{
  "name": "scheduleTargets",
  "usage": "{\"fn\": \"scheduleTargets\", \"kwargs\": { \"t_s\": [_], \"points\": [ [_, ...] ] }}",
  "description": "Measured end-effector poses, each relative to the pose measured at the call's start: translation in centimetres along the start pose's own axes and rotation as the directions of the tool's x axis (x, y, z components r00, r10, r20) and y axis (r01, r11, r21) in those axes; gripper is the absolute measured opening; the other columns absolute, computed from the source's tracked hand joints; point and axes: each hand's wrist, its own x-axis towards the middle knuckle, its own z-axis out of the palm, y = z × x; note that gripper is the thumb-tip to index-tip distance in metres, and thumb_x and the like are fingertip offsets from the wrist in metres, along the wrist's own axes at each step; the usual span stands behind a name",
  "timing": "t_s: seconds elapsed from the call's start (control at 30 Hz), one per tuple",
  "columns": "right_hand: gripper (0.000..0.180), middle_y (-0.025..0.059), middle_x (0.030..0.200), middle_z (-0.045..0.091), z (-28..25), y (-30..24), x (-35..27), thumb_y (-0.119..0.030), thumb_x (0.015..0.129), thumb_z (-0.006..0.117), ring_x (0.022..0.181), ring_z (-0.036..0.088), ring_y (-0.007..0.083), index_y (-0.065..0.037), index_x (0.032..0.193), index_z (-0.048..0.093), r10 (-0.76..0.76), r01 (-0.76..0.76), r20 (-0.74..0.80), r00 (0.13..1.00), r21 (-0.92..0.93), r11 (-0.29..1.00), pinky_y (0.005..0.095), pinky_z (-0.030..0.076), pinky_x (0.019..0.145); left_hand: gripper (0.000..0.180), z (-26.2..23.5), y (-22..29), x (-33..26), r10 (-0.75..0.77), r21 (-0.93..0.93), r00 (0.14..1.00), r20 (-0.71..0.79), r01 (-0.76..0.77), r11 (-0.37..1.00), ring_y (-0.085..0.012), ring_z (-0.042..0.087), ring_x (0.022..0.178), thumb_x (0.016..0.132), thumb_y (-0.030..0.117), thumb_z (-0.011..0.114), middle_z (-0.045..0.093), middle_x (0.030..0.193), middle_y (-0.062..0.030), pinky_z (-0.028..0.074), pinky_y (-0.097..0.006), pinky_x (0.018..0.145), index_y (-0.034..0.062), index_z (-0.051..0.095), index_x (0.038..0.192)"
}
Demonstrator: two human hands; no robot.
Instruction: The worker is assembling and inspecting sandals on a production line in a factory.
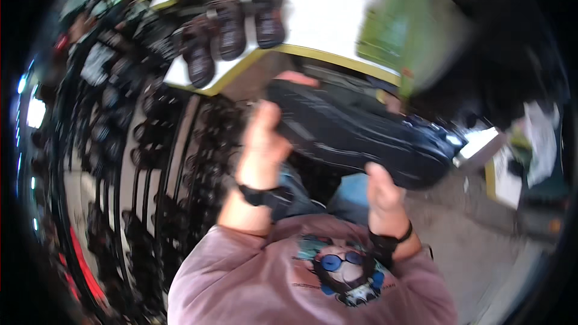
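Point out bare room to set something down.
White tabletop: open between the rightmost dark sandal and the green sheet. Grey floor: looks bare right of the right hand, toward the white, yellow-edged block. Crowded: the tabletop's left end, with two more sandals; farther left, rows of dark footwear. The black sole-like item spans left hand to right.

the shoe (355,129) is black, the shirt (241,277) dusty pink, the tabletop (325,15) white with a yellow edge (340,62).

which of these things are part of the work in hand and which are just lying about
Work in hand:
- long black sole-shaped item, between left hand and right hand

Lying about:
- three dark brown sandals
- white yellow-edged table
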Motion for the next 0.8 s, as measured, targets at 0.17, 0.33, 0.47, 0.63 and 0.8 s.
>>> {"fn": "scheduleTargets", "kwargs": {
  "t_s": [0.17, 0.33, 0.47, 0.63, 0.8],
  "points": [
    [0.032, 0.0074, 0.112, 0.061, 0.5, 0.2, 1.4, -0.002, 0.082, 0.064, 0.099, 0.058, 0.016, -0.001, 0.114, 0.059, 0.047, -0.04, 0.103, 0.994, -0.068, 0.997, 0.029, 0.045, 0.087, 0.051, 4.4, 4.3, 2.7, 0.268, 0.855, 0.963, 0.035, -0.167, 0.491, -0.0204, 0.06, 0.083, 0.065, 0.039, 0.08, 0.062, 0.092, -0.0075, 0.045, -0.032, 0.082, 0.0033, 0.061, 0.095],
    [0.032, 0.0063, 0.107, 0.061, -0.5, 0.4, 0.9, -0.004, 0.084, 0.063, 0.099, 0.058, 0.0149, -0.002, 0.116, 0.057, 0.042, -0.031, 0.095, 0.995, -0.118, 0.993, 0.0292, 0.048, 0.085, 0.049, 11.3, 2.3, 3.9, -0.047, 0.897, 0.908, 0.415, -0.418, -0.141, -0.0261, 0.062, 0.074, 0.05, 0.045, 0.083, 0.063, 0.069, -0.0073, 0.044, -0.038, 0.081, 0.0062, 0.066, 0.075],
    [0.032, 0.007, 0.107, 0.059, 1.2, 1.0, 1.5, -0.002, 0.083, 0.064, 0.095, 0.059, 0.0143, -0.002, 0.114, 0.056, -0.105, 0.119, 0.121, 0.987, -0.117, 0.986, 0.0284, 0.049, 0.082, 0.047, 10.9, 3.1, 3.3, -0.053, 0.938, 0.94, 0.338, -0.341, -0.059, -0.0255, 0.062, 0.069, 0.049, 0.03, 0.086, 0.065, 0.072, -0.0114, 0.047, -0.033, 0.07, 0.0005, 0.067, 0.08],
    [0.041, 0.0072, 0.109, 0.06, 1.4, 1.6, 1.5, -0.002, 0.077, 0.069, 0.099, 0.058, 0.0146, -0.002, 0.116, 0.056, -0.056, 0.072, 0.16, 0.986, -0.099, 0.992, 0.0298, 0.048, 0.085, 0.044, 10.4, 3.9, 2.0, -0.037, 0.97, 0.969, 0.243, -0.244, -0.021, -0.0222, 0.063, 0.067, 0.053, 0.022, 0.086, 0.065, 0.075, -0.0128, 0.048, -0.03, 0.064, -0.0026, 0.066, 0.083],
    [0.039, 0.0073, 0.107, 0.061, 0.1, 0.8, 1.3, -0.001, 0.075, 0.071, 0.098, 0.059, 0.0163, -0.001, 0.112, 0.058, -0.016, 0.032, 0.121, 0.993, -0.131, 0.991, 0.0298, 0.048, 0.085, 0.044, 10.6, 2.6, 2.3, -0.032, 0.954, 0.955, 0.294, -0.291, 0.065, -0.024, 0.062, 0.078, 0.054, 0.022, 0.086, 0.066, 0.081, -0.0123, 0.048, -0.032, 0.072, -0.0021, 0.066, 0.086]
  ]
}}
